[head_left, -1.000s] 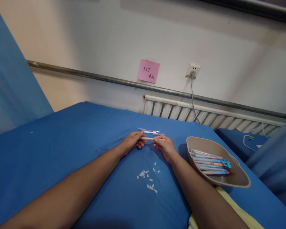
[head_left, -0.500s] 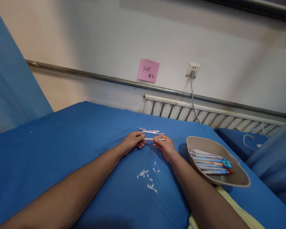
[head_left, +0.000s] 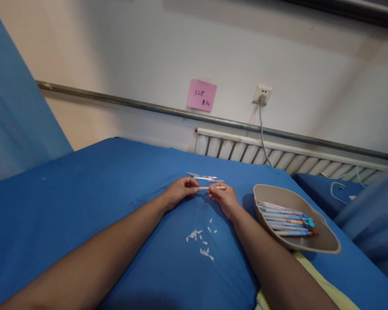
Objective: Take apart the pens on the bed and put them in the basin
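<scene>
A slim pale pen (head_left: 204, 188) lies level between my two hands, above the blue sheet. My left hand (head_left: 181, 190) pinches its left end, thumb and fingers closed around the tip. My right hand (head_left: 223, 196) grips the pen farther right, and its right end sticks out past the fingers. Just beyond my hands, a few more pens (head_left: 205, 177) rest side by side on the sheet. Small white cone-shaped tips (head_left: 194, 235), several of them, are scattered on the sheet nearer to me.
To the right stands a beige basket (head_left: 326, 242) holding several pens (head_left: 286, 219). A yellow cloth (head_left: 323, 282) lies partly under it. Behind the blue-covered bed (head_left: 132, 168) are a radiator (head_left: 236, 148), a metal rail (head_left: 142, 104) and a socket with a plugged-in cord (head_left: 261, 95).
My left hand has shifted slightly and its lower fingers have curled in closer at the pen's end. My right hand stays nearly in place on the pen.
</scene>
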The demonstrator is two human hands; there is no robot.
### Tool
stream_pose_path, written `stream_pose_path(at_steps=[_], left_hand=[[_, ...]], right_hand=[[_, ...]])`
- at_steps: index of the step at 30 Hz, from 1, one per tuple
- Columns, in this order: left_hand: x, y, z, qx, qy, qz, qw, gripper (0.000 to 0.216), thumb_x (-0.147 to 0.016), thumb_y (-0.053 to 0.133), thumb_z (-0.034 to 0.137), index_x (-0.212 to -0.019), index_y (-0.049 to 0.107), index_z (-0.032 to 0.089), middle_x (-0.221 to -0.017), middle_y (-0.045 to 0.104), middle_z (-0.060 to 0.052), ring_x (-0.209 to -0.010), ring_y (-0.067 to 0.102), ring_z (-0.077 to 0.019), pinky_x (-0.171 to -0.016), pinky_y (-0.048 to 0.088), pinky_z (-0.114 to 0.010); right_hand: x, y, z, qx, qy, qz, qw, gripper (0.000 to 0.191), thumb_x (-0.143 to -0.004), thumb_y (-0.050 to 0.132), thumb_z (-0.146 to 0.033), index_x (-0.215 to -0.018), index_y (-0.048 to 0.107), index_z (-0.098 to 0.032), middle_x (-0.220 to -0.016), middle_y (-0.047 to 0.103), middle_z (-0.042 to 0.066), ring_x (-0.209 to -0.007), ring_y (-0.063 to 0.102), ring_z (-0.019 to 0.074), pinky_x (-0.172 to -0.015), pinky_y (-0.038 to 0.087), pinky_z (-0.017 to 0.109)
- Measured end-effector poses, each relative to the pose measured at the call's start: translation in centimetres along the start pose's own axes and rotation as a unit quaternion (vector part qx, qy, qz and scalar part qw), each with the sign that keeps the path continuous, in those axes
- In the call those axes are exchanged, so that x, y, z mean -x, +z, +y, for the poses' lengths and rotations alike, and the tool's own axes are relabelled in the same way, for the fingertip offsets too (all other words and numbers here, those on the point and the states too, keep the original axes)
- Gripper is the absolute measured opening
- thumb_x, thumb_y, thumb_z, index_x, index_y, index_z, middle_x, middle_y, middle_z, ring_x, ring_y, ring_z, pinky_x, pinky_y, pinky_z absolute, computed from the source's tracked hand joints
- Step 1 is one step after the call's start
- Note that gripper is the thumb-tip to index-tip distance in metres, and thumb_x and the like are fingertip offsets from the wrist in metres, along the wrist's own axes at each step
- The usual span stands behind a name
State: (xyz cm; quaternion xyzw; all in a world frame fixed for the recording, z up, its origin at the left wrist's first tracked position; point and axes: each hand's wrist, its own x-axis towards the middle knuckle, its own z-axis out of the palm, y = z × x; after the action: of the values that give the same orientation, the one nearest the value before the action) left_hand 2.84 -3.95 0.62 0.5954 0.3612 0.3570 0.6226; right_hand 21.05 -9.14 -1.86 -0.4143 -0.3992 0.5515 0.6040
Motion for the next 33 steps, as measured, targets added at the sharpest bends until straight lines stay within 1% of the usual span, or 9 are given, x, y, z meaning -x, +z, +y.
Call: stream_pose_path(at_steps=[4,7,10,13,16,20,23,28,33], left_hand=[[-0.10,-0.08,0.01,0.018,0.002,0.012,1.000,0.041,-0.061,0.078,0.035,-0.093,0.061,0.015,-0.092,0.067,-0.005,-0.074,0.062,-0.0125,-0.064,0.047,-0.023],[-0.13,0.11,-0.09,0.003,-0.014,0.004,1.000,0.037,-0.072,0.066,0.047,-0.084,0.061,0.013,-0.076,0.067,-0.005,-0.057,0.058,-0.0108,-0.054,0.045,-0.023],[-0.06,0.10,-0.14,-0.012,-0.009,-0.009,1.000,0.033,-0.064,0.074,0.041,-0.074,0.061,0.012,-0.063,0.063,0.000,-0.050,0.054,-0.0085,-0.052,0.043,-0.022],[-0.01,-0.11,-0.03,-0.007,0.008,-0.009,1.000,0.040,-0.052,0.083,0.030,-0.083,0.062,0.014,-0.075,0.065,0.000,-0.065,0.059,-0.0105,-0.062,0.045,-0.022],[-0.06,-0.08,0.05,-0.005,0.004,-0.006,1.000,0.049,-0.057,0.080,0.038,-0.096,0.060,0.016,-0.092,0.067,-0.005,-0.078,0.062,-0.0146,-0.067,0.047,-0.025],[-0.09,0.30,-0.07,-0.033,-0.016,-0.017,0.999,0.043,-0.070,0.064,0.054,-0.081,0.060,0.013,-0.070,0.065,-0.004,-0.055,0.056,-0.0107,-0.052,0.043,-0.023],[-0.02,0.30,-0.08,-0.043,-0.008,-0.026,0.999,0.036,-0.063,0.074,0.044,-0.074,0.059,0.013,-0.065,0.063,0.000,-0.053,0.053,-0.0086,-0.052,0.042,-0.021],[0.07,0.11,0.16,-0.017,0.021,-0.008,1.000,0.045,-0.057,0.080,0.034,-0.093,0.060,0.016,-0.090,0.066,-0.004,-0.077,0.061,-0.0144,-0.065,0.046,-0.024],[0.05,0.54,0.12,-0.042,-0.016,-0.021,0.999,0.041,-0.071,0.064,0.052,-0.078,0.060,0.012,-0.068,0.065,-0.004,-0.054,0.056,-0.0117,-0.051,0.042,-0.024]], right_hand=[[-0.05,-0.03,0.08,0.001,-0.003,-0.003,1.000,0.030,-0.060,0.078,-0.036,-0.077,0.064,-0.015,-0.070,0.067,0.003,-0.057,0.058,0.0106,-0.051,0.042,0.020],[-0.06,-0.03,0.07,0.001,-0.001,-0.006,1.000,0.030,-0.060,0.078,-0.036,-0.076,0.064,-0.015,-0.070,0.067,0.002,-0.057,0.058,0.0102,-0.051,0.042,0.020],[0.02,0.02,-0.04,-0.003,0.000,-0.006,1.000,0.029,-0.061,0.078,-0.036,-0.076,0.063,-0.016,-0.068,0.067,0.002,-0.055,0.057,0.0099,-0.050,0.042,0.020],[0.07,0.05,-0.09,-0.003,-0.002,-0.006,1.000,0.030,-0.061,0.078,-0.036,-0.077,0.063,-0.016,-0.069,0.067,0.002,-0.056,0.057,0.0098,-0.050,0.042,0.019],[-0.04,0.02,0.00,0.001,0.001,-0.004,1.000,0.031,-0.060,0.078,-0.037,-0.077,0.063,-0.015,-0.069,0.067,0.003,-0.056,0.058,0.0100,-0.050,0.041,0.019],[-0.15,0.02,0.12,-0.002,0.000,-0.003,1.000,0.032,-0.059,0.079,-0.038,-0.076,0.062,-0.015,-0.069,0.067,0.002,-0.055,0.057,0.0101,-0.049,0.041,0.020],[-0.07,0.11,0.02,-0.004,-0.003,-0.003,1.000,0.032,-0.060,0.078,-0.038,-0.075,0.062,-0.015,-0.067,0.067,0.002,-0.054,0.057,0.0103,-0.049,0.041,0.021],[0.05,0.21,-0.16,-0.001,-0.004,-0.004,1.000,0.033,-0.060,0.078,-0.039,-0.076,0.062,-0.015,-0.067,0.066,0.002,-0.054,0.057,0.0110,-0.050,0.041,0.021],[-0.10,0.12,0.00,-0.003,-0.002,-0.003,1.000,0.034,-0.059,0.079,-0.039,-0.076,0.062,-0.015,-0.069,0.067,0.003,-0.054,0.056,0.0101,-0.050,0.041,0.021]])
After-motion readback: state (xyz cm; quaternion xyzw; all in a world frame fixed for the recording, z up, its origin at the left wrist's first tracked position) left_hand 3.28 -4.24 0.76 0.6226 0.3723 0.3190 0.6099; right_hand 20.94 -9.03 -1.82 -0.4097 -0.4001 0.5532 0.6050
